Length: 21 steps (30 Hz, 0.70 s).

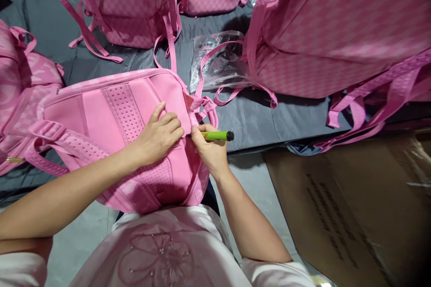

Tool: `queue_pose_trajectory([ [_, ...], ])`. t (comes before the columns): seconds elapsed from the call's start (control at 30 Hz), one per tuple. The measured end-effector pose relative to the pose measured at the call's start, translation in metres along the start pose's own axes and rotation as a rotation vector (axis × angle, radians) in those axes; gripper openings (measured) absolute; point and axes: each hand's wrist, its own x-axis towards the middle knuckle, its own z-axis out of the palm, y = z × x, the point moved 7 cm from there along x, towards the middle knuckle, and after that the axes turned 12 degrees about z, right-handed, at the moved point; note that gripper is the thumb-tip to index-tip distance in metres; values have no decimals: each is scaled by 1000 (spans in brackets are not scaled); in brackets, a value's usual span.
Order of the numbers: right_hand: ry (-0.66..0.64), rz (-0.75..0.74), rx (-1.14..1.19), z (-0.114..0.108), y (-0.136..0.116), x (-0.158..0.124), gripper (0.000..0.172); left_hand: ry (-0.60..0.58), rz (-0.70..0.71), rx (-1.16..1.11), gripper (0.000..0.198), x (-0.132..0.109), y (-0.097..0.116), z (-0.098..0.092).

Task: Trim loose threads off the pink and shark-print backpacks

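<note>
A pink backpack (94,107) lies in front of me with its padded back panel and shoulder straps facing up. It rests partly on the grey-covered table and reaches toward my lap. My left hand (161,132) rests on the panel near its right end, thumb apart and fingers slightly bent against the fabric. My right hand (210,150) is closed around a green marker (217,136) with a black end pointing right. The marker's other end points at the panel's edge, close to my left fingertips; the tip itself is mostly hidden by my fingers.
Other pink checkered backpacks stand on the grey cloth (286,121): a large one (336,31) at right and another backpack (124,4) behind. A pink camouflage bag (37,76) sits at left. A clear plastic bag (218,60) lies between them. A cardboard box (336,206) stands lower right.
</note>
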Motion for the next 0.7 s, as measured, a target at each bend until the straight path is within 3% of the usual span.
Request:
queue_pose_trajectory([
  [0.4,28,-57,-210,0,-9,1,29,22,5,14,17,0,1,1],
  [0.5,0,-61,-190,0,-8,1,29,-26,-12,15,21,1,0,2],
  [0.6,53,-54,-199,-4,-6,2,29,-6,-1,11,21,1,0,2],
  [0.7,9,-30,-123,-2,-4,3,29,3,2,17,20,1,0,3],
])
